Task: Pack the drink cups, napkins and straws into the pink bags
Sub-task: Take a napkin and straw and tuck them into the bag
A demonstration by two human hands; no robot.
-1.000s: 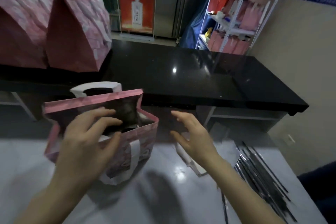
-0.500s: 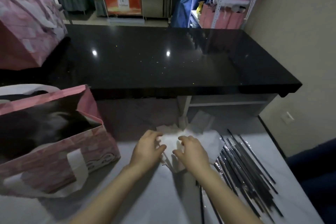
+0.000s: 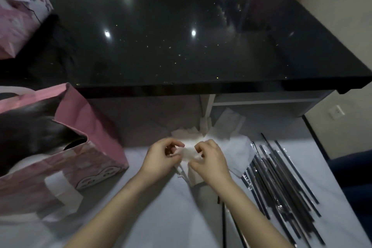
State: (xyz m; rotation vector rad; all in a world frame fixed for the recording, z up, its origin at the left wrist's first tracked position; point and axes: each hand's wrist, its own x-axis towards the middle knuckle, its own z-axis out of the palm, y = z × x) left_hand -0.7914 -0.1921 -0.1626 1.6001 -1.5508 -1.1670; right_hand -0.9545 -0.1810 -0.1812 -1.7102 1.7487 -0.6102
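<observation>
Head view has our left hand and right hand each pinching one white napkin at lower centre, stretched sideways between curled fingers. The open pink bag stands at frame left, nearer our left hand; we cannot make out what its dark interior holds. Straws lie lower right.

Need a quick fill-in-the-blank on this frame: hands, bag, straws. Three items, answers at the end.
1. The left hand and the right hand together pinch a white ____.
2. The open pink bag stands on the pale counter to the ____ of both hands.
3. The wrapped straws lying to the right of the hands are ____ in colour.

Missing words: napkin; left; black.
</observation>
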